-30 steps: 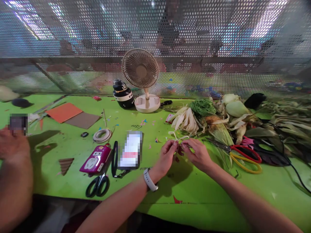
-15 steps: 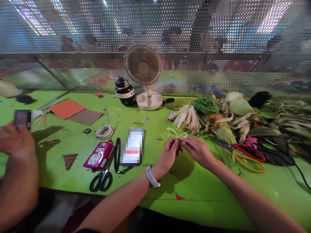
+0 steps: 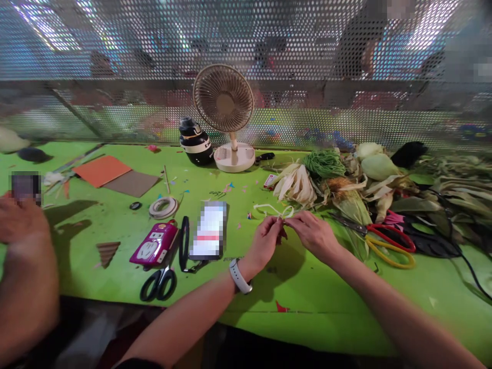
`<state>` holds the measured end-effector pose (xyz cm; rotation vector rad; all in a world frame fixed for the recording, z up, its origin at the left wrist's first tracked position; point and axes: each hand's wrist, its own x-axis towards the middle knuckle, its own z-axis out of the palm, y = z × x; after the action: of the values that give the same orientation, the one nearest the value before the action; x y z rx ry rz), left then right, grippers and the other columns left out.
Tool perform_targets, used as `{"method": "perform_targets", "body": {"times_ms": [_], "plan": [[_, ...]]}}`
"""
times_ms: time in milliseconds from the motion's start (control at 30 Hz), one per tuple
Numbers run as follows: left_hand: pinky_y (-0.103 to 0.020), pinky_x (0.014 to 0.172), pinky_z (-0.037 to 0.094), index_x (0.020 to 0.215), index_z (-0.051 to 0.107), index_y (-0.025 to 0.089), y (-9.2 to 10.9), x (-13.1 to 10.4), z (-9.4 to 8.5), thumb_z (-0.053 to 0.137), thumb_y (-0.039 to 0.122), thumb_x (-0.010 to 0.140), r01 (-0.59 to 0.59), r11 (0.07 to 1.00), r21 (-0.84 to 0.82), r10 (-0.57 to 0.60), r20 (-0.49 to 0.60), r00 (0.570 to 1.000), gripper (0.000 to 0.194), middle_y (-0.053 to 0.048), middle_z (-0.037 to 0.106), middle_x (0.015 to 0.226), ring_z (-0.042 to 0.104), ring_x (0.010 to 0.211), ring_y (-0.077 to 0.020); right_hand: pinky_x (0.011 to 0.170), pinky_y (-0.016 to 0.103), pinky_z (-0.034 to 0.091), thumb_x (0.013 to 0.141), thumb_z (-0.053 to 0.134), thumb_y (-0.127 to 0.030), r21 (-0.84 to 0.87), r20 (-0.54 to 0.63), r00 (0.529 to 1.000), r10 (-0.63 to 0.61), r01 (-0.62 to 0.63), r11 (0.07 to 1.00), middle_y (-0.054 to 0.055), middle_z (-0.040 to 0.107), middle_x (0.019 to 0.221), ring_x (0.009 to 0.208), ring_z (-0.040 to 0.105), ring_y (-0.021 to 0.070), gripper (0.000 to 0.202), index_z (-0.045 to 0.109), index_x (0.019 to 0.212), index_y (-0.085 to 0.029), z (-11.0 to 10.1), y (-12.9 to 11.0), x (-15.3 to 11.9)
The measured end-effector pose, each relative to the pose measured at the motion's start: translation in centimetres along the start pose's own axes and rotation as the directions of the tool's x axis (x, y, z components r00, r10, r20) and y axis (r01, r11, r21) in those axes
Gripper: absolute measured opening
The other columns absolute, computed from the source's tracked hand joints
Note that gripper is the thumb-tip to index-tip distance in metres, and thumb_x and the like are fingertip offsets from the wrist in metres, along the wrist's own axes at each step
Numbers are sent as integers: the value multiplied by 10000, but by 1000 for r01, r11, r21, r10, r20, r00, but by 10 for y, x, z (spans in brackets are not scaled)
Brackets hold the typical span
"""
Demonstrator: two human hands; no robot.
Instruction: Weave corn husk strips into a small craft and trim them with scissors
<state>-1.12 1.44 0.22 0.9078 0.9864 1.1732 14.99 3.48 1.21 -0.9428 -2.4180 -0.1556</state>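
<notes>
A thin pale strip (image 3: pixel 287 210) curls into a small loop above my fingertips, its loose end reaching left over the green table. My left hand (image 3: pixel 266 238), with a white watch band at the wrist, pinches the strip's lower part. From the right, my right hand (image 3: pixel 312 230) meets it with thumb and finger closed on the same strip. The fingertips of both hands nearly touch and hide where the strip is held. Right of my hands lie large scissors with red and yellow handles (image 3: pixel 392 246), beside dried corn husks (image 3: pixel 295 183).
A fan (image 3: pixel 224 100) and black bottle (image 3: pixel 197 146) stand at the back. A phone (image 3: pixel 208 230), purple power strip (image 3: pixel 155 245), tape roll (image 3: pixel 163 207) and black-handled scissors (image 3: pixel 158 285) lie left. Another person's hand (image 3: pixel 23 220) is at far left. Green string (image 3: pixel 325 164) sits on the husks.
The strip's loop has opened wider and its loose end now stretches farther left. Both hands keep their pinch at nearly the same spot. The whole view has shifted slightly.
</notes>
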Motion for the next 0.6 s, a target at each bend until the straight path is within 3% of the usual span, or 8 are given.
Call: {"method": "perform_targets", "body": {"times_ms": [133, 333, 600], "plan": [[-174, 475, 321, 729, 528, 171, -1, -1, 1, 656, 438, 748, 6, 997, -79, -6, 4, 1000, 298, 51, 516, 573, 421, 484, -52, 686, 279, 495, 935, 421, -146, -3, -41, 999, -10, 10, 1000, 74, 658, 877, 796, 595, 184, 254, 643, 1056, -172, 2, -1, 1], [-166, 481, 359, 719, 524, 174, -1, -2, 2, 700, 446, 701, 34, 978, -207, -39, -21, 999, 324, 58, 513, 585, 462, 509, -56, 681, 253, 499, 938, 467, -211, 150, -118, 990, 75, -57, 987, 49, 668, 821, 755, 614, 159, 182, 645, 975, -199, 3, -3, 3], [-168, 477, 358, 690, 535, 164, 1, -3, 1, 716, 478, 676, 45, 986, -158, -45, 3, 999, 363, 55, 506, 577, 469, 508, -55, 683, 247, 502, 927, 485, -195, 268, -133, 986, 104, -65, 961, 44, 665, 823, 765, 614, 154, 175, 650, 982, -215, 3, -3, 3]]}}
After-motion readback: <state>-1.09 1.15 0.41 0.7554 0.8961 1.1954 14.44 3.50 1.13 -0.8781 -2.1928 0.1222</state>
